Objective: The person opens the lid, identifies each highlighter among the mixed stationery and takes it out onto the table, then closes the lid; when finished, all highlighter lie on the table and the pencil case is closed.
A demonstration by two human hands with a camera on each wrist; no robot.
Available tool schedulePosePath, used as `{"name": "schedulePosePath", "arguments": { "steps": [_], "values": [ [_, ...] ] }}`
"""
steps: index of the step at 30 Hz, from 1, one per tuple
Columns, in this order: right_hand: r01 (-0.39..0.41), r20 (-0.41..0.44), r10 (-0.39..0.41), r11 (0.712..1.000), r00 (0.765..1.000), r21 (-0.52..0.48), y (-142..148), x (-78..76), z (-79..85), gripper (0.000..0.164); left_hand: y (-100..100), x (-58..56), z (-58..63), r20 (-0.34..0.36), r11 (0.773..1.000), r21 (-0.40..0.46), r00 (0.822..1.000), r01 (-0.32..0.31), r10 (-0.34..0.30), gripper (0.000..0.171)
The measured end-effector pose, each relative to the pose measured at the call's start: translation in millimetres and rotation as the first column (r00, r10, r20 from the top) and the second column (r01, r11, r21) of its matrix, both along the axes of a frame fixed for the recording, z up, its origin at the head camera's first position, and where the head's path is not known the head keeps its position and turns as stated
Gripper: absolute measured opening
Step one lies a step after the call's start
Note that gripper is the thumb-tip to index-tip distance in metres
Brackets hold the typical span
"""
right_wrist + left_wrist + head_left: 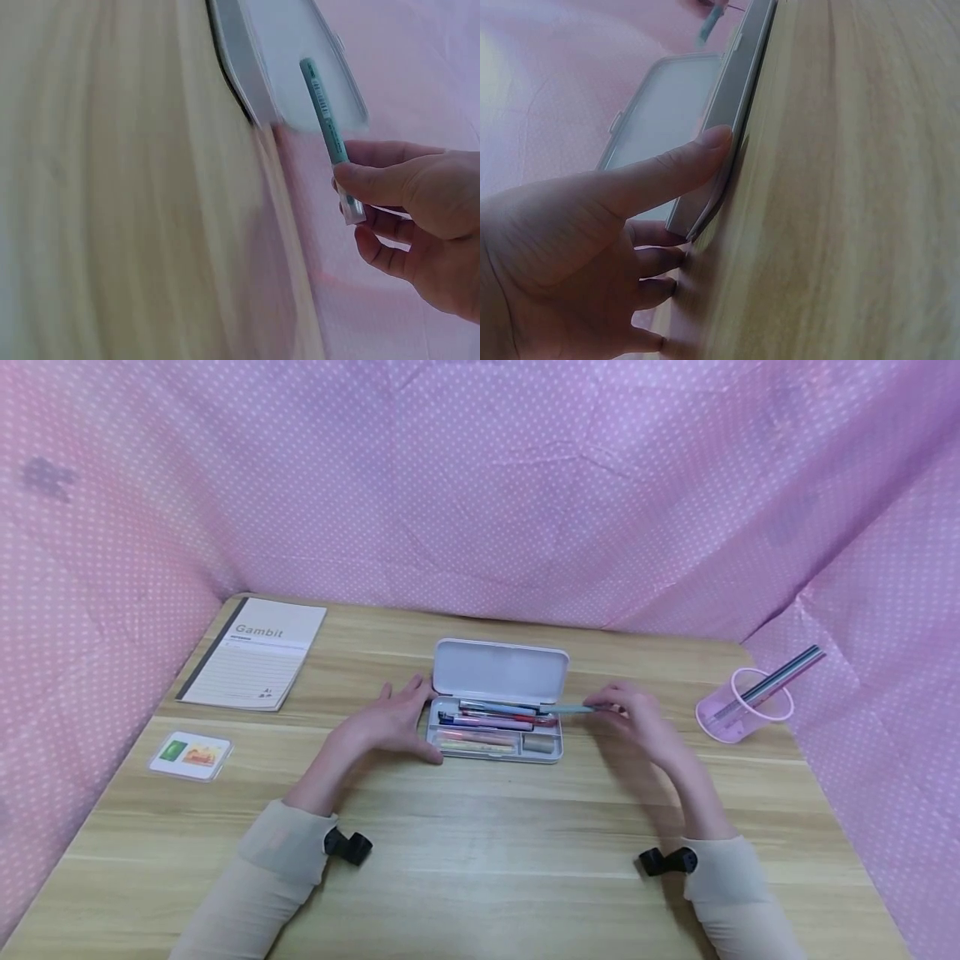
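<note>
An open pencil case [442, 752], white with its lid [501, 670] raised at the back, lies mid-table. Several pens [491, 722] fill its rear compartment; slim sticks [476, 742] and a small grey block [537, 743] lie in front. My left hand [393, 718] is at the case's left end, fingers spread on the table side and thumb [716, 139] against the front wall. In my right hand [637, 714], thumb and fingers pinch a slim teal pen [321, 109] with printed marks and a barcode. Its free end points left, over the case's right end in the head view.
A pink pen cup [723, 714] with several dark sticks [783, 675] stands tilted-looking at the right. At the back left lies a Gambit notebook [255, 656], with a white picture card [191, 755] nearer the front. Pink dotted cloth [495, 510] hangs around the table.
</note>
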State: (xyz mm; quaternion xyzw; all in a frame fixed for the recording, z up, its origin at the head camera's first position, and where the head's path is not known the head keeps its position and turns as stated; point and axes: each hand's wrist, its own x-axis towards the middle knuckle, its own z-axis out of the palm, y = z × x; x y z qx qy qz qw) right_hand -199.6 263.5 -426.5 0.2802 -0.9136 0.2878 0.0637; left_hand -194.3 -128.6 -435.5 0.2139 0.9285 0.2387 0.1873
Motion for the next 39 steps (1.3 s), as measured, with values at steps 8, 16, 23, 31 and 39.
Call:
{"name": "schedulePosePath", "arguments": {
  "steps": [8,16,23,31,39],
  "values": [
    [0.083,-0.023,-0.083,0.996,0.996,0.011,45.1,-10.8,-1.2,0.024,0.3,0.7,1.5,0.021,1.000,-0.006,1.000,-0.003,0.003,0.102],
    [0.133,0.024,-0.137,0.985,0.990,0.113,59.1,-22.0,-5.4,0.021,2.3,1.9,2.4,0.021,1.000,-0.008,1.000,0.006,-0.006,0.103],
    [0.129,0.056,-0.137,0.983,0.989,0.133,57.7,-30.3,-11.3,0.019,0.9,0.7,1.9,0.012,1.000,-0.011,1.000,0.001,-0.001,0.102],
    [0.117,0.055,-0.125,0.984,0.991,0.138,55.6,-33.6,-13.4,0.019,-1.8,-1.0,1.0,0.009,1.000,0.000,1.000,-0.001,0.001,0.101],
    [0.106,0.047,-0.114,0.983,0.992,0.152,57.2,-31.3,-15.3,0.018,-0.4,-0.2,0.3,0.011,1.000,0.010,1.000,0.008,-0.008,0.104]
  ]
}}
